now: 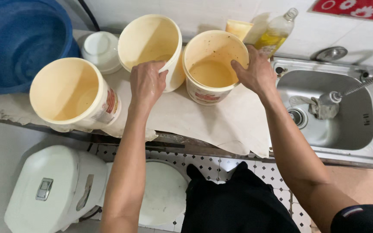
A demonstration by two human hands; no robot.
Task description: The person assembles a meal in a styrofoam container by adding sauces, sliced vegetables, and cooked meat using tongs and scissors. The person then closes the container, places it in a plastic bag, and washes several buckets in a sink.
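Three cream plastic buckets stand on a cloth-covered counter. My left hand grips the near rim of the middle bucket, fingers hooked over the edge. My right hand holds the right rim of the right bucket, which is stained and holds some yellowish liquid. The left bucket stands apart, empty and untouched.
A large blue tub sits at the far left, a white bowl behind the buckets. A bottle of yellow liquid leans by the wall. A steel sink with a hose is at right. A white appliance stands on the floor below.
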